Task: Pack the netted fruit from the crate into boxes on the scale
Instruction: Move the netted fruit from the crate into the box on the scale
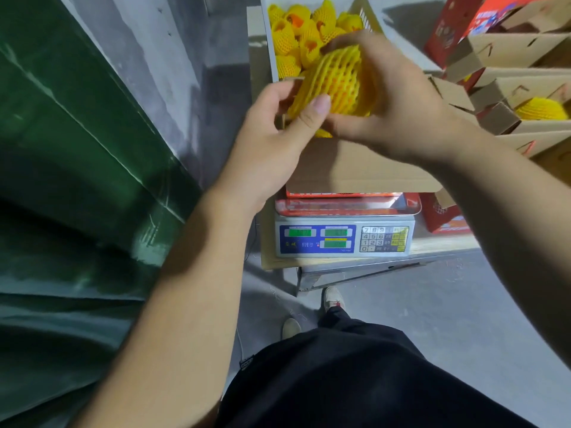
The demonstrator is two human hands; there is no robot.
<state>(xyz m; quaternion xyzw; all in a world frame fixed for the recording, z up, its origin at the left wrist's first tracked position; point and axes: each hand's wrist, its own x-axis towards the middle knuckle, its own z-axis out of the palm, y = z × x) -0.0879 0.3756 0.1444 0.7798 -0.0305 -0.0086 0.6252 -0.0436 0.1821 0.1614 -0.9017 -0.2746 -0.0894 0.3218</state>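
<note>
A fruit in yellow foam netting is held above the open cardboard box that stands on the scale. My left hand grips its lower left side, thumb across the net. My right hand wraps over its top and right side. Behind them the crate holds several more netted fruits. Most of the box's inside is hidden by my hands.
Stacked cardboard boxes stand at the right, one showing a netted fruit. A red printed carton leans at the back right. A green tarp fills the left. My feet stand on the grey floor below the bench.
</note>
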